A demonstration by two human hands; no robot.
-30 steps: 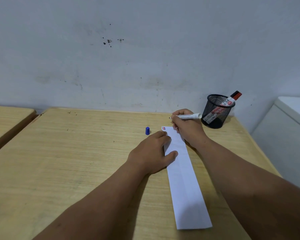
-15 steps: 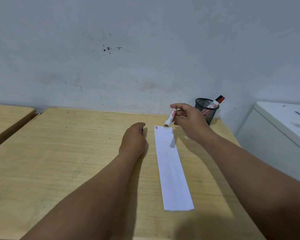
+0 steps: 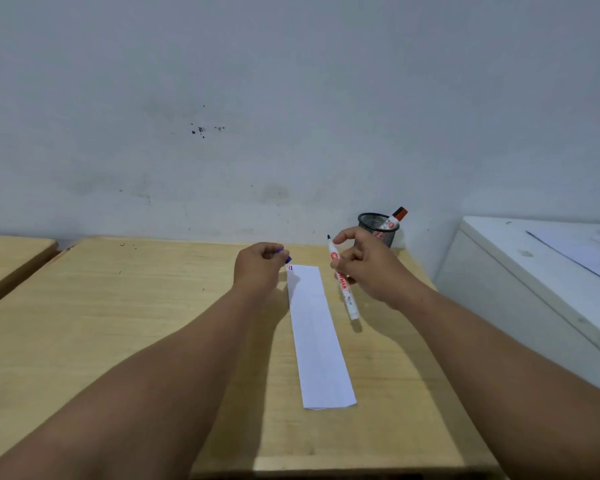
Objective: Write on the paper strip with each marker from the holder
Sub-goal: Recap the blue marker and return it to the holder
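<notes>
A long white paper strip point(image 3: 317, 336) lies on the wooden table point(image 3: 118, 323), with small red and blue marks at its far left corner. My right hand point(image 3: 368, 268) holds an uncapped white marker point(image 3: 345, 292) just right of the strip, its dark tip pointing up and away. My left hand point(image 3: 258, 268) is at the strip's far left corner, pinching the blue cap point(image 3: 286, 258). Behind my right hand stands the black mesh holder point(image 3: 378, 227), and a marker with a red and black cap point(image 3: 397, 216) leans out of it.
A grey wall rises right behind the table. A white cabinet point(image 3: 541, 271) with papers on top stands to the right. Another wooden table point(image 3: 11, 258) sits to the left across a narrow gap.
My left hand left the strip, reached the blue cap and picked it up. My right hand lifted the marker off the paper and turned its tip upward. The view pulled back.
</notes>
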